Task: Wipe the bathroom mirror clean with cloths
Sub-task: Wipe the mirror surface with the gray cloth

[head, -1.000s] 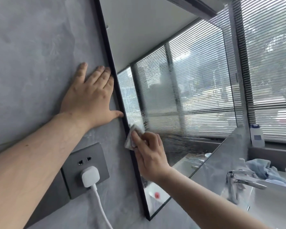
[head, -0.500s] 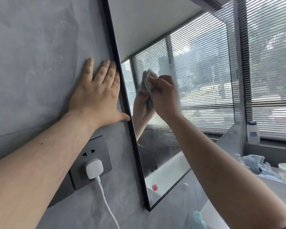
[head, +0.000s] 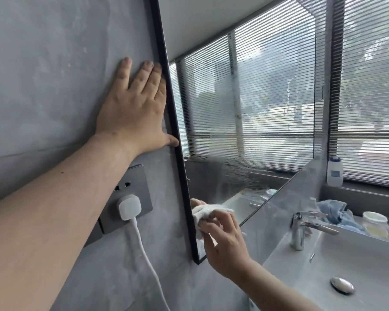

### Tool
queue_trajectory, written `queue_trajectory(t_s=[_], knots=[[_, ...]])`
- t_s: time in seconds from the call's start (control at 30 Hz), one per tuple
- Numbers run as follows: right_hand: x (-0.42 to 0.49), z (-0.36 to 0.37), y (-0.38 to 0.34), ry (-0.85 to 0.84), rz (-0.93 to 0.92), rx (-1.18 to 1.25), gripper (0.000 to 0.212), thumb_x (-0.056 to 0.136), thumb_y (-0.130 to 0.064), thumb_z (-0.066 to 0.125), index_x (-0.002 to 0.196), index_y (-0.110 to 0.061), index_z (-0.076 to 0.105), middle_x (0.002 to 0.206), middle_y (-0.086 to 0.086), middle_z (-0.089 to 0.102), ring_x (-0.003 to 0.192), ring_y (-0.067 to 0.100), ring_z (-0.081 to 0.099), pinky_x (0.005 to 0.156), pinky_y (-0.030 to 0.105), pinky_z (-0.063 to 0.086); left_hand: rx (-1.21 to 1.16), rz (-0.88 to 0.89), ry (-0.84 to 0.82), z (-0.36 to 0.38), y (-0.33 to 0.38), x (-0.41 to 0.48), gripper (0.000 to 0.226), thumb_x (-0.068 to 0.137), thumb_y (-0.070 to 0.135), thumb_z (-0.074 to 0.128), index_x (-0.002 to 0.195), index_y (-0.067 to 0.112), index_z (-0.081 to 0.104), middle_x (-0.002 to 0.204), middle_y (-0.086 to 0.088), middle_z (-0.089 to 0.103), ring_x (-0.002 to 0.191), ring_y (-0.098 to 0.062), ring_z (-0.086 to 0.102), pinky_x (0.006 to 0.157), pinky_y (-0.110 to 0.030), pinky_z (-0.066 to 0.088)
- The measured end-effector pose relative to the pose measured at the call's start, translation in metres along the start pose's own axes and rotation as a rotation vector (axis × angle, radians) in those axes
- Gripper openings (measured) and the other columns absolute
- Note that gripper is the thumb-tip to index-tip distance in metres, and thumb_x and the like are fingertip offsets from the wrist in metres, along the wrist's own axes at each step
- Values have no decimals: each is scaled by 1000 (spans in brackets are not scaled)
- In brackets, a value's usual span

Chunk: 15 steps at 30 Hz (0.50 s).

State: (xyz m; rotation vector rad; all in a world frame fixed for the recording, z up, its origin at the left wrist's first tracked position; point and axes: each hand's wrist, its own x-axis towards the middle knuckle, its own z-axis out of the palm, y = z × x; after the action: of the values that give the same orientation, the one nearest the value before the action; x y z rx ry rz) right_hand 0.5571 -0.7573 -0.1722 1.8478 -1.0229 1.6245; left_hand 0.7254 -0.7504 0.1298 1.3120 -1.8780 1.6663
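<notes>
The right hand (head: 227, 245) pinched a soft, wadded cloth (head: 206, 211) in curled fingers low on the fragile mirror (head: 267, 104), left hand (head: 133, 111) flat, straight-fingered, on the wall (head: 43, 63).

Cool daylight enters through the slatted window (head: 373, 108) right of the mirror (head: 267, 104), bright and even, with pale glare between the slats. The wall (head: 54, 63) left of the mirror is evenly lit; the left hand (head: 133, 113) casts only a faint shadow there. Hazy streaks dull the mirror's lower glass. The mirror's frame (head: 168, 97) bows with wide-angle distortion. The right hand (head: 225, 243) and cloth (head: 206, 212) at the mirror's bottom corner look slightly soft.
</notes>
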Motion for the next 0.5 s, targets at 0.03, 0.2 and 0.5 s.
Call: queue_trajectory(t_s=[0.03, 0.2, 0.5], knots=[[2, -1, -2, 1, 0, 13, 14, 84, -10, 64, 92, -20, 69, 115, -1, 55, 101, 21, 54, 89, 36, 48, -10, -4, 6, 1, 0, -1, 131, 65, 96, 23, 156, 3, 9, 166, -14, 8, 154, -28, 4, 122, -55, -4], [61, -2, -12, 94, 79, 2, 9, 90, -18, 61, 90, -27, 63, 107, 1, 61, 96, 24, 55, 84, 40, 47, -65, -5, 34, 4, 6, -11, 120, 72, 88, 36, 155, 4, 18, 165, -15, 16, 153, -29, 11, 122, -53, 0], [151, 3, -32, 382, 123, -46, 15, 91, -23, 65, 94, -19, 79, 102, 2, 65, 89, 28, 60, 74, 47, 51, -57, -3, 34, 5, 9, -21, 113, 76, 84, 39, 155, 6, 21, 164, -14, 18, 152, -30, 13, 122, -52, 1]])
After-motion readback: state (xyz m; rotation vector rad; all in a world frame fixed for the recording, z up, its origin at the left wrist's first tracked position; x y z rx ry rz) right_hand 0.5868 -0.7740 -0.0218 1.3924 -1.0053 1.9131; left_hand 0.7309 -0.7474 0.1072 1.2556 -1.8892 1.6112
